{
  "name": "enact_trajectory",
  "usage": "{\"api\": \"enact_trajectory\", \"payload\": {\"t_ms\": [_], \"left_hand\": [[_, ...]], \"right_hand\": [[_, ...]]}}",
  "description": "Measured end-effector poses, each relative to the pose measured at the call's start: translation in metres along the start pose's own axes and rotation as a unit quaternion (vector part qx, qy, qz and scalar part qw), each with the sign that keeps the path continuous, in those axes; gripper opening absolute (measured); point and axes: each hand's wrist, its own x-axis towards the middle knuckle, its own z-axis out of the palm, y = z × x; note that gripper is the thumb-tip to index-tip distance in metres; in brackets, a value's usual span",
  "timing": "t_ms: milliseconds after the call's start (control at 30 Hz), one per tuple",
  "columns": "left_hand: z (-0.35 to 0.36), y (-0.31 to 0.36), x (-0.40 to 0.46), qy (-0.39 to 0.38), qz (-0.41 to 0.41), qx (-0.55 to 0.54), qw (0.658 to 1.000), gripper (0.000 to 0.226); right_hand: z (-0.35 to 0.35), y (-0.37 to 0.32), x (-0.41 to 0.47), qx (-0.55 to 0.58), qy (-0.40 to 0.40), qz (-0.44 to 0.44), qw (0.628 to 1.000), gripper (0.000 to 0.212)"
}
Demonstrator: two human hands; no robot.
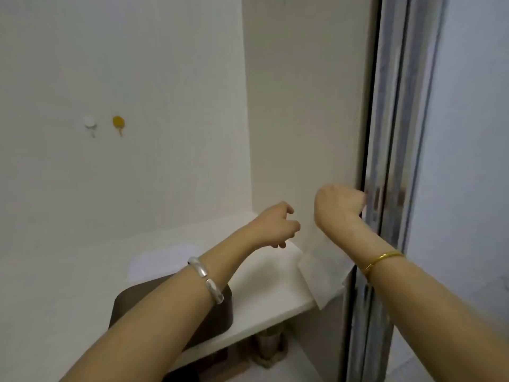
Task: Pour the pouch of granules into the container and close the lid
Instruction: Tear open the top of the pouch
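Note:
My right hand (338,205) is raised at the right end of the white counter (270,288), curled into a fist beside the sliding door frame. A flat white pouch (322,268) hangs down from under that hand and wrist, over the counter's corner. The fingers gripping it are hidden behind the hand. My left hand (275,227) hovers just to the left of the pouch, with loosely bent fingers apart and nothing in them. No container or lid can be made out.
A dark sink (223,307) is set in the counter under my left forearm. A pale flat sheet (165,260) lies behind it. Two wall hooks, white (89,122) and yellow (118,123), sit at the left. A metal cylinder (270,344) stands below the counter. The door frame (385,188) bounds the right.

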Motion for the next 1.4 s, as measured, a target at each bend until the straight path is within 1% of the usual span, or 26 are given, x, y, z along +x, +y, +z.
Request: {"api": "enact_trajectory", "payload": {"t_ms": [100, 200, 300, 433, 533, 600, 667, 800, 1033, 1100, 1167, 1200, 1300, 1400], "left_hand": [[0.008, 0.01, 0.007, -0.015, -0.011, 0.0, 1.0, 0.047], [0.013, 0.015, 0.011, -0.028, -0.008, -0.006, 1.0, 0.039], [0.013, 0.015, 0.011, -0.031, -0.01, -0.016, 0.999, 0.034], [0.009, 0.01, 0.012, -0.028, -0.019, -0.021, 0.999, 0.027], [0.006, 0.006, 0.012, -0.021, -0.021, -0.025, 0.999, 0.017], [0.003, 0.004, 0.012, -0.018, -0.022, -0.026, 0.999, 0.014], [-0.001, 0.002, 0.011, -0.015, -0.024, -0.029, 0.999, 0.015], [-0.011, -0.002, 0.01, -0.007, -0.033, -0.046, 0.998, 0.025], [-0.03, -0.012, 0.004, 0.026, -0.057, -0.112, 0.992, 0.023], [-0.035, -0.015, 0.002, 0.042, -0.067, -0.144, 0.986, 0.026], [-0.038, -0.018, -0.001, 0.051, -0.08, -0.175, 0.98, 0.028], [-0.04, -0.019, -0.002, 0.052, -0.087, -0.189, 0.977, 0.029], [-0.045, -0.027, -0.008, 0.048, -0.1, -0.213, 0.971, 0.035], [-0.051, -0.037, -0.015, 0.056, -0.108, -0.218, 0.968, 0.032]], "right_hand": [[0.008, 0.005, 0.003, -0.011, -0.042, 0.017, 0.999, 0.015], [0.015, 0.008, 0.005, -0.014, -0.028, 0.022, 0.999, 0.016], [0.019, 0.009, 0.009, -0.009, -0.002, 0.024, 1.0, 0.022], [0.017, 0.01, 0.011, 0.017, -0.029, 0.014, 0.999, 0.012], [0.018, 0.007, 0.01, 0.036, -0.039, 0.011, 0.999, 0.012], [0.021, 0.006, 0.012, 0.054, -0.04, 0.005, 0.998, 0.014], [0.021, 0.004, 0.013, 0.076, -0.037, -0.002, 0.996, 0.015], [0.012, -0.006, 0.015, 0.119, -0.038, -0.014, 0.992, 0.015], [-0.007, -0.033, 0.011, 0.202, -0.049, -0.051, 0.977, 0.02], [-0.013, -0.041, 0.007, 0.221, -0.063, -0.064, 0.971, 0.016], [-0.019, -0.048, 0.003, 0.243, -0.08, -0.078, 0.964, 0.007], [-0.021, -0.051, 0.0, 0.253, -0.088, -0.086, 0.96, 0.007], [-0.028, -0.064, -0.008, 0.27, -0.099, -0.11, 0.951, 0.015], [-0.032, -0.078, -0.014, 0.288, -0.107, -0.137, 0.942, 0.027]]}}
